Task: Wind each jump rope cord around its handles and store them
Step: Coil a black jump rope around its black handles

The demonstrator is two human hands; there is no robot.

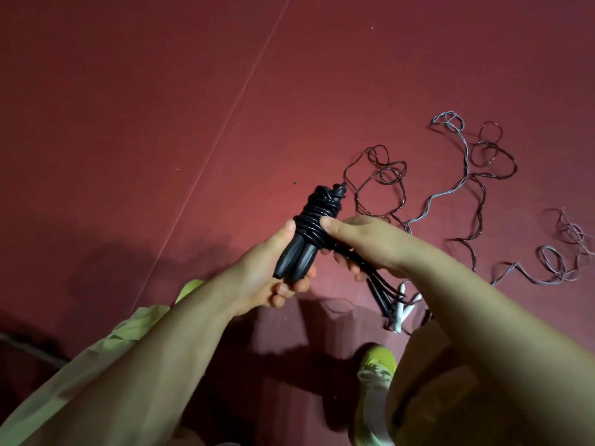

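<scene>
My left hand (257,278) grips the two black handles (294,260) held together above the red floor (128,123); my right hand (357,239) pinches the black cord (317,217) already coiled round their tops; winding looks nearly finished, so next I judge the tail needs tucking; two more ropes (467,188) lie tangled beyond, unwound.

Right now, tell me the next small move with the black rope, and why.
Probably tuck the cord end under the coils. The black rope is already wound around its paired handles, gripped by the left hand, while the right hand pinches the wraps.
</scene>
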